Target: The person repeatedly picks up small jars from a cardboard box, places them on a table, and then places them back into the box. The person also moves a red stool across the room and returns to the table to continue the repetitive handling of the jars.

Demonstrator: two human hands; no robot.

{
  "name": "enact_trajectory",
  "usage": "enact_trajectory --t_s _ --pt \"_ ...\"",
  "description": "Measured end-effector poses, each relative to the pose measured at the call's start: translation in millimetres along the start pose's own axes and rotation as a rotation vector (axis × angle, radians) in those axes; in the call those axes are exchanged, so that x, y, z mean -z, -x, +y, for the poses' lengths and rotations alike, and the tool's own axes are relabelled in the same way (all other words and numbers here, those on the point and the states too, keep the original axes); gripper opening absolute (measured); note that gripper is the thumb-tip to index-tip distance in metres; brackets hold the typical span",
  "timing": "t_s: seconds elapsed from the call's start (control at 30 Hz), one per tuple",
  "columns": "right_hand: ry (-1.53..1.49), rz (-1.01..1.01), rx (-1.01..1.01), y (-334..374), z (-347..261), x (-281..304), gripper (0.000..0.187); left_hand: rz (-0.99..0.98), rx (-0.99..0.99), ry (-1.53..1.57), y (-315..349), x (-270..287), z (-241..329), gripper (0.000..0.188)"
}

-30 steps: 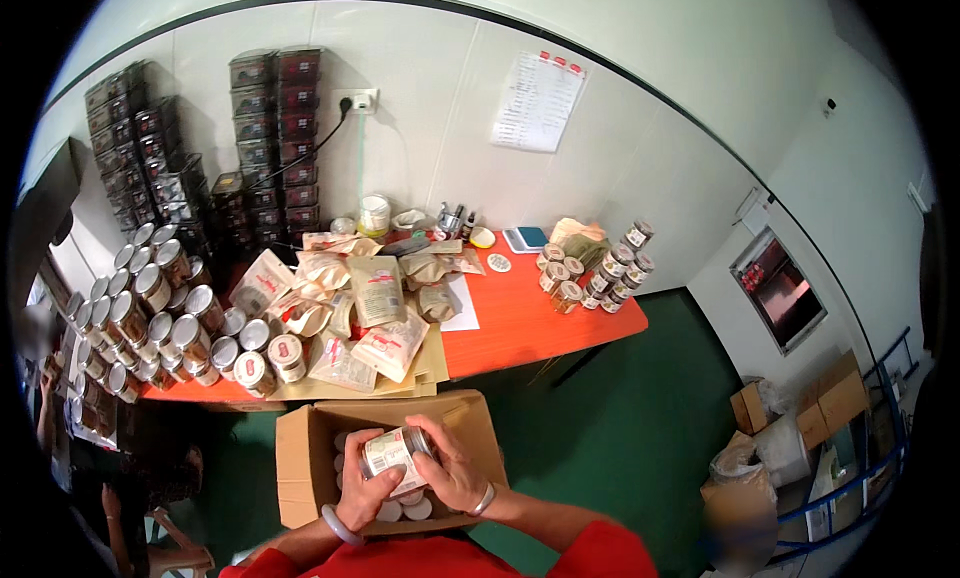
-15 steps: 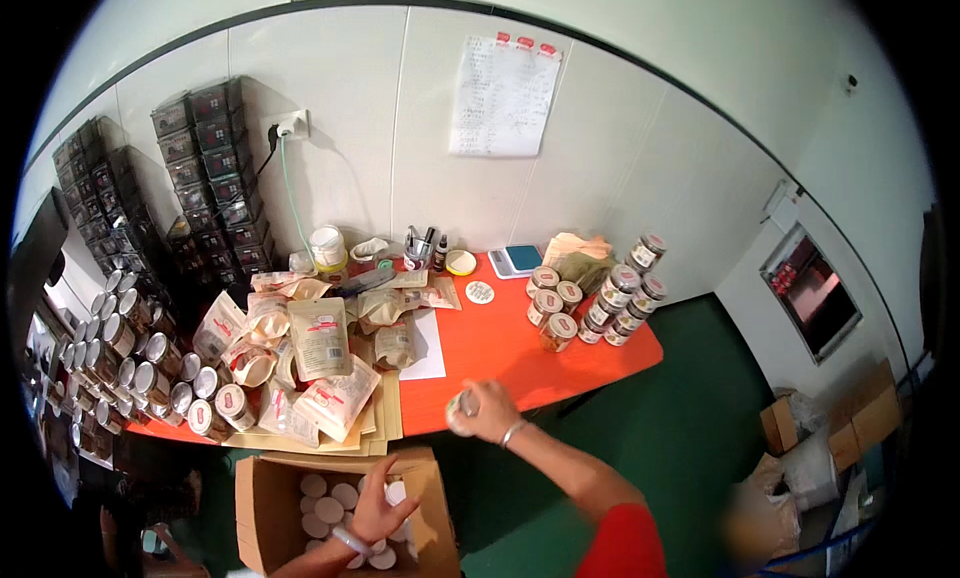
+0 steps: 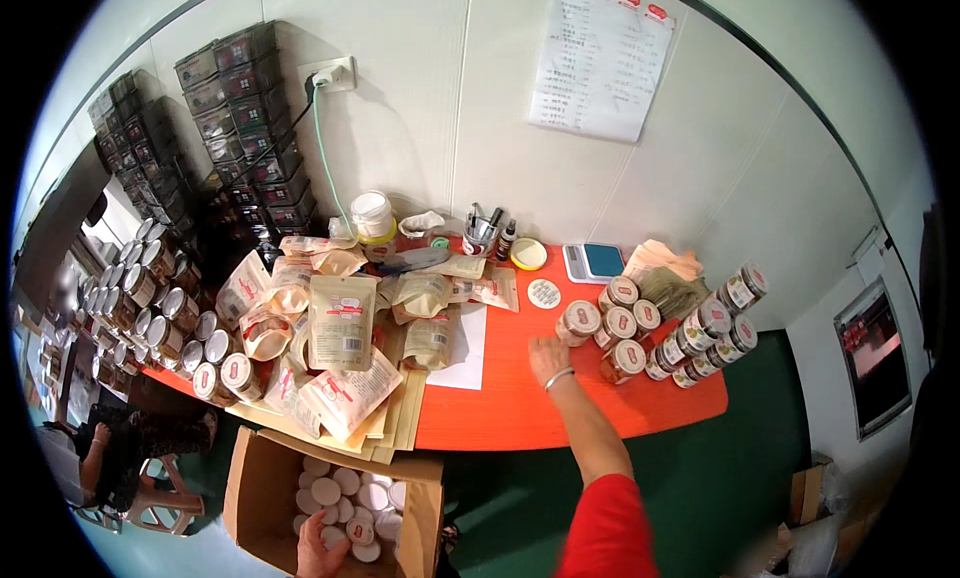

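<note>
On the orange table, my right hand [image 3: 549,359] closes around the lower side of a clear jar with a white lid [image 3: 579,320]. That jar stands at the left of a group of similar lidded jars [image 3: 622,359], close beside its neighbours. At the lower edge, my left hand [image 3: 319,549] reaches over an open cardboard box [image 3: 262,508]. Its thumb and fingers are apart, with nothing visible between them. Several white round-topped pieces [image 3: 372,495] fill the box just beyond my fingertips; whether they are loose lids or lidded jars I cannot tell.
Beige pouches [image 3: 341,323] are heaped at the table's centre left, beside many jars [image 3: 180,308]. Behind stand stacked dark boxes [image 3: 263,128], a pen cup [image 3: 480,241] and a small scale [image 3: 593,262]. A person [image 3: 85,463] sits at lower left near a stool [image 3: 165,498].
My right hand has carried the jar forward and right to the jar group. My left hand has moved lower and left over the box. The view has shifted.
</note>
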State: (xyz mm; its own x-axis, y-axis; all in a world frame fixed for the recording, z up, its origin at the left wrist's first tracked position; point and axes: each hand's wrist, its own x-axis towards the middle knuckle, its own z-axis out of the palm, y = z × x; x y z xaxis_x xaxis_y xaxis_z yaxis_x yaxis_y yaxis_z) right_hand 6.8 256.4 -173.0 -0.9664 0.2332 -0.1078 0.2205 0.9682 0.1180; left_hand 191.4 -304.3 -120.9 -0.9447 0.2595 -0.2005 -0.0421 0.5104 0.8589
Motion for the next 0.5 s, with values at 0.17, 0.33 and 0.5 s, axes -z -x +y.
enact_trajectory --t_s 0.17,0.33,0.5 --pt "0.353 -0.212 -0.169 -40 50 -80 0.029 -0.029 0.181 -0.099 -6 9 -5 0.07" --pt "0.134 0.228 -0.078 -12 14 -59 0.032 0.051 0.145 -0.178 -1 38 12 0.058" --pt "-0.623 0.347 0.206 68 -117 29 0.024 0.278 0.154 -0.012 -25 124 -18 0.052"
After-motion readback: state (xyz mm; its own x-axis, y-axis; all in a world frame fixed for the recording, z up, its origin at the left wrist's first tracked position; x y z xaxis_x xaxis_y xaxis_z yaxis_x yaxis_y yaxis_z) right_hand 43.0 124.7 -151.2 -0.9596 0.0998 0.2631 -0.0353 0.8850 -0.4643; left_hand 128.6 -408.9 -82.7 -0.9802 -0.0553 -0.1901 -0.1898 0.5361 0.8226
